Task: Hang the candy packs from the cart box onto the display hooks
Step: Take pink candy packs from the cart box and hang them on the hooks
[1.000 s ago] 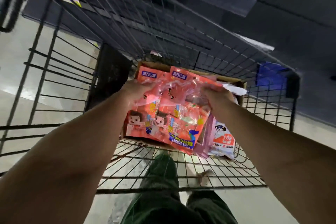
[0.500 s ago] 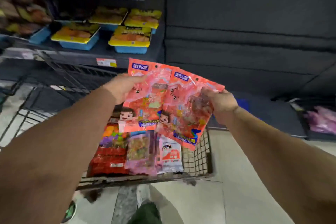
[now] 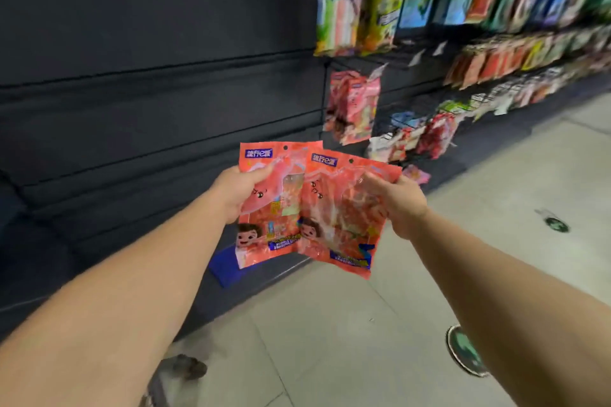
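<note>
Two pink-red candy packs with a cartoon child on the front are held up in front of me, overlapping. My left hand (image 3: 240,191) grips the left pack (image 3: 271,208) by its left edge. My right hand (image 3: 401,203) grips the right pack (image 3: 344,218) by its right edge. Each pack has a small hang hole near its top. Beyond them, on the dark display wall, matching pink packs (image 3: 353,107) hang from a hook. The cart and its box are out of view.
Rows of coloured snack packs (image 3: 496,0) hang on hooks to the upper right, blurred. Dark bare shelving (image 3: 148,92) fills the left. A blue tag (image 3: 224,266) sits on the bottom shelf edge. Grey tiled floor (image 3: 330,340) with green round stickers (image 3: 464,350) lies below.
The view has swung right from the cart to the hanging display. Both hands lifted the two packs out of the cart box and still hold them.
</note>
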